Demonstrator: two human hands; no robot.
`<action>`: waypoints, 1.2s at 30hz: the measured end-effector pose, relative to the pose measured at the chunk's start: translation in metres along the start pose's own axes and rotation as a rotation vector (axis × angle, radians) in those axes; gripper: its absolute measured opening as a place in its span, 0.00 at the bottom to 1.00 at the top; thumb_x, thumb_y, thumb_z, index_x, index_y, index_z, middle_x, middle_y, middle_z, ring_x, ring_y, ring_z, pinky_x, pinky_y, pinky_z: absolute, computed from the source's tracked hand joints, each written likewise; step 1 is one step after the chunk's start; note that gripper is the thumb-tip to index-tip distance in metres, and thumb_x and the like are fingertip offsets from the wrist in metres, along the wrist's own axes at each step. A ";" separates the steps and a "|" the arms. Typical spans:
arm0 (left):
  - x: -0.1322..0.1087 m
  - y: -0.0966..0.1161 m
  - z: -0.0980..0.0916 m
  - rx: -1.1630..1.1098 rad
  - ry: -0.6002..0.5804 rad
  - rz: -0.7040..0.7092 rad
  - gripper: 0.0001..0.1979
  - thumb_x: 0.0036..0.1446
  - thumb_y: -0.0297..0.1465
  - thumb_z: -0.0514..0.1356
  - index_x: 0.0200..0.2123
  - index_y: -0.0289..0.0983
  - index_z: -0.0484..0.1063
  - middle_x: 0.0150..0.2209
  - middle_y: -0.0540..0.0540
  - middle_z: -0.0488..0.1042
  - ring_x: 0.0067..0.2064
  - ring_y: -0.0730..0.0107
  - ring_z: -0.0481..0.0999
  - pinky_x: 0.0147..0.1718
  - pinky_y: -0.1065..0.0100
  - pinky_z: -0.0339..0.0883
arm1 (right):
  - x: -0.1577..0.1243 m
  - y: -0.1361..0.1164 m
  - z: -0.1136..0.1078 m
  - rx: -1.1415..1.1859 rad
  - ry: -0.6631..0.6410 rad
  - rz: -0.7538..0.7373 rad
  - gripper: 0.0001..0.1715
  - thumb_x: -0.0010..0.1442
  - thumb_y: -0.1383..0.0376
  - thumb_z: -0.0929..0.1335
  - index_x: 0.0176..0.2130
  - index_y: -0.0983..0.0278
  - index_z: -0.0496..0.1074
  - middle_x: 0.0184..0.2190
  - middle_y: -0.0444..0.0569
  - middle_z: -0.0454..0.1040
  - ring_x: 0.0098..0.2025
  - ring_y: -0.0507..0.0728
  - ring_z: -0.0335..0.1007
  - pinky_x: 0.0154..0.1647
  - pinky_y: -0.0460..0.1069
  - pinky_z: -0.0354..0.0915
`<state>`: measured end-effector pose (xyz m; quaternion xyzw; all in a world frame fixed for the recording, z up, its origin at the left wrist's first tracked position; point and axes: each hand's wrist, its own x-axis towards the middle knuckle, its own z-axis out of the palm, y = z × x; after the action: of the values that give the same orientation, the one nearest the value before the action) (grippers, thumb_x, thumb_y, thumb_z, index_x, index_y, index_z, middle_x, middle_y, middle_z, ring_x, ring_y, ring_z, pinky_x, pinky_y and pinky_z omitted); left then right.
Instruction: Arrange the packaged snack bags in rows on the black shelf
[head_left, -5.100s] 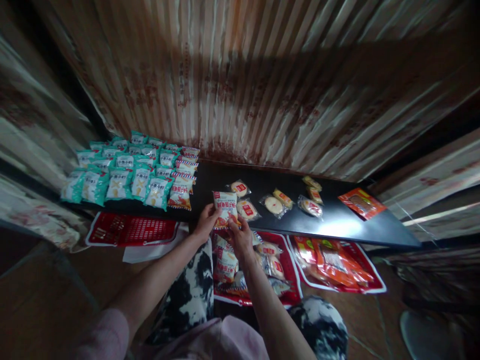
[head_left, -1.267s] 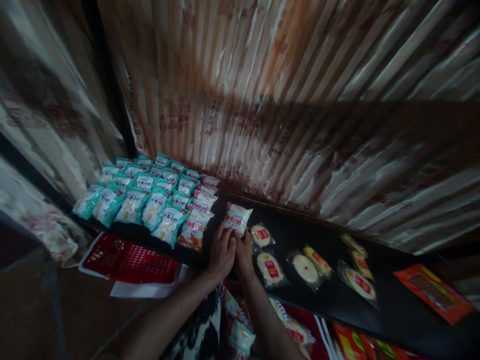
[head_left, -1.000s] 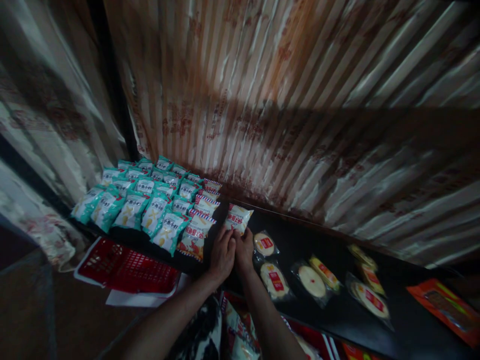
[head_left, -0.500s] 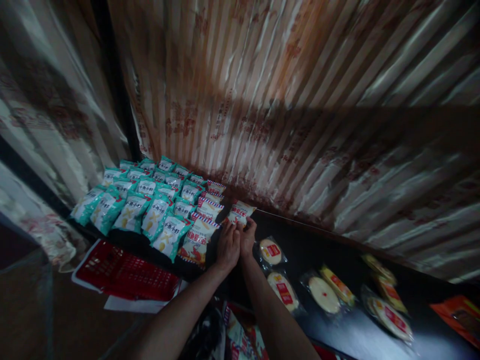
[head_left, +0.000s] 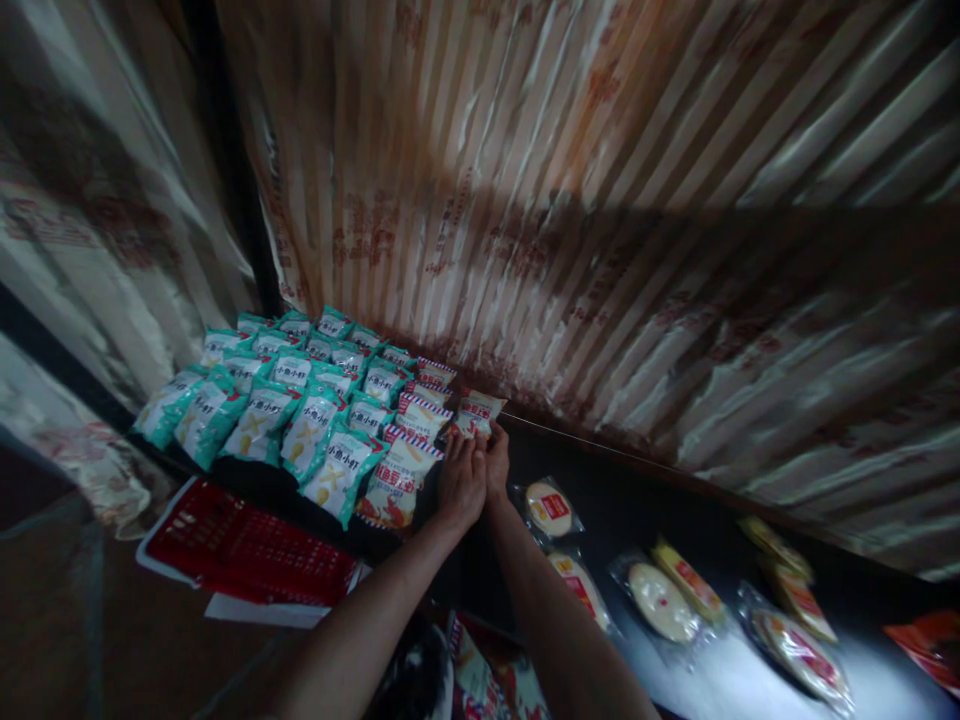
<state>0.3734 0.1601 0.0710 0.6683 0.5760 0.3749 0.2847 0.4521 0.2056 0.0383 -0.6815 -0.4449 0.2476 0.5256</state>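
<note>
So, rm's dim, pleated curtain [head_left: 420, 150] behind blk shelf [head_left: 630, 510]; my L hand [head_left: 461, 482] & R hand [head_left: 496, 462] grip red-white snack bag [head_left: 478, 407], now nr shelf's back, vs front edge earlier.

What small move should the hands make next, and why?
I would probably lower the snack bag gently and let go, because the left hand and right hand hold its near end at the back of the shelf, beside the striped bags; contact underneath is hidden.
</note>
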 end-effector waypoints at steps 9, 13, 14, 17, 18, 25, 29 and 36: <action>0.010 -0.004 0.006 -0.027 0.075 -0.021 0.24 0.64 0.30 0.41 0.58 0.32 0.65 0.61 0.40 0.63 0.67 0.59 0.52 0.65 0.55 0.48 | 0.013 0.015 0.007 -0.064 -0.042 -0.127 0.33 0.54 0.52 0.63 0.55 0.65 0.65 0.46 0.55 0.75 0.47 0.61 0.71 0.48 0.54 0.65; 0.016 -0.005 0.010 -0.049 0.107 -0.031 0.23 0.64 0.29 0.42 0.56 0.33 0.67 0.60 0.40 0.66 0.65 0.60 0.55 0.65 0.54 0.48 | 0.015 0.016 0.011 -0.099 -0.049 -0.179 0.29 0.56 0.57 0.62 0.54 0.65 0.66 0.47 0.56 0.74 0.49 0.61 0.70 0.49 0.54 0.64; 0.018 -0.005 0.010 -0.052 0.116 -0.031 0.23 0.64 0.29 0.42 0.56 0.33 0.68 0.59 0.40 0.66 0.65 0.60 0.56 0.65 0.54 0.49 | 0.016 0.015 0.013 -0.108 -0.053 -0.189 0.27 0.56 0.58 0.61 0.53 0.64 0.67 0.47 0.56 0.75 0.49 0.61 0.70 0.50 0.54 0.64; 0.020 -0.006 0.011 -0.065 0.149 -0.014 0.22 0.63 0.29 0.43 0.55 0.35 0.69 0.57 0.41 0.68 0.64 0.60 0.58 0.64 0.53 0.50 | 0.017 0.015 0.015 -0.137 -0.070 -0.213 0.24 0.57 0.60 0.60 0.51 0.63 0.69 0.46 0.56 0.75 0.51 0.62 0.69 0.50 0.54 0.63; 0.020 -0.006 0.011 -0.069 0.154 0.000 0.22 0.63 0.28 0.43 0.55 0.36 0.68 0.57 0.41 0.69 0.64 0.60 0.58 0.64 0.53 0.50 | 0.017 0.015 0.016 -0.152 -0.075 -0.221 0.24 0.57 0.61 0.60 0.51 0.64 0.69 0.46 0.57 0.75 0.51 0.62 0.68 0.50 0.54 0.63; 0.021 -0.001 0.005 -0.076 0.133 0.030 0.22 0.62 0.28 0.45 0.56 0.39 0.67 0.55 0.42 0.71 0.63 0.60 0.61 0.64 0.53 0.51 | 0.018 0.010 0.014 -0.226 -0.070 -0.205 0.25 0.58 0.61 0.60 0.52 0.67 0.68 0.44 0.60 0.76 0.50 0.62 0.70 0.48 0.52 0.62; 0.022 0.001 0.001 -0.092 0.111 0.003 0.22 0.61 0.28 0.46 0.56 0.41 0.67 0.55 0.44 0.71 0.63 0.61 0.61 0.63 0.55 0.52 | 0.020 0.007 0.016 -0.250 -0.072 -0.175 0.27 0.58 0.60 0.60 0.53 0.69 0.68 0.45 0.61 0.75 0.49 0.62 0.70 0.49 0.52 0.63; 0.021 0.002 0.002 -0.075 0.066 -0.101 0.22 0.63 0.29 0.44 0.57 0.36 0.67 0.59 0.42 0.66 0.65 0.60 0.57 0.64 0.56 0.49 | 0.019 0.007 0.014 -0.244 -0.069 -0.133 0.29 0.57 0.57 0.61 0.54 0.68 0.67 0.45 0.59 0.75 0.47 0.61 0.71 0.47 0.52 0.65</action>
<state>0.3772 0.1809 0.0749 0.6144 0.6037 0.4033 0.3089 0.4524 0.2288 0.0300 -0.7006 -0.5336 0.1797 0.4384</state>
